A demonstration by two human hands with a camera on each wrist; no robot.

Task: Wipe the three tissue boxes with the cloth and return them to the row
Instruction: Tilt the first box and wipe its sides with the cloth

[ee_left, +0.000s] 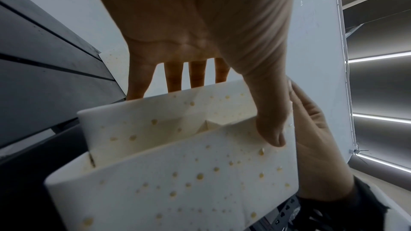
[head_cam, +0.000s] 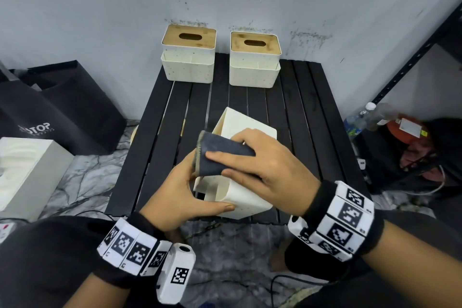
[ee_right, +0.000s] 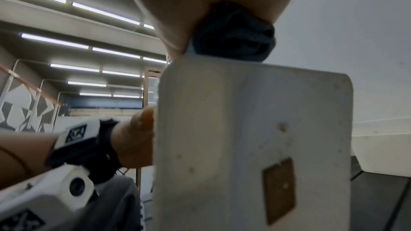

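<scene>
Two white tissue boxes with wooden lids, the left one (head_cam: 188, 57) and the right one (head_cam: 255, 60), stand side by side at the back of the black slatted table (head_cam: 307, 112). A third white speckled box (head_cam: 246, 122) (ee_left: 177, 173) (ee_right: 251, 138) is held tilted above the table's near half. My left hand (head_cam: 180, 190) (ee_left: 222, 50) grips its near-left end, thumb on the front face and fingers behind. My right hand (head_cam: 260, 160) (ee_right: 177, 6) holds a folded dark blue cloth (head_cam: 220, 155) (ee_right: 235, 36) against the box's upper side.
Black bags (head_cam: 62, 112) and a white carton (head_cam: 27, 175) sit on the marble floor at left. A plastic bottle (head_cam: 360, 117), red items and a black metal shelf (head_cam: 412, 57) crowd the right. The wall stands directly behind the back boxes. Cables run under the table.
</scene>
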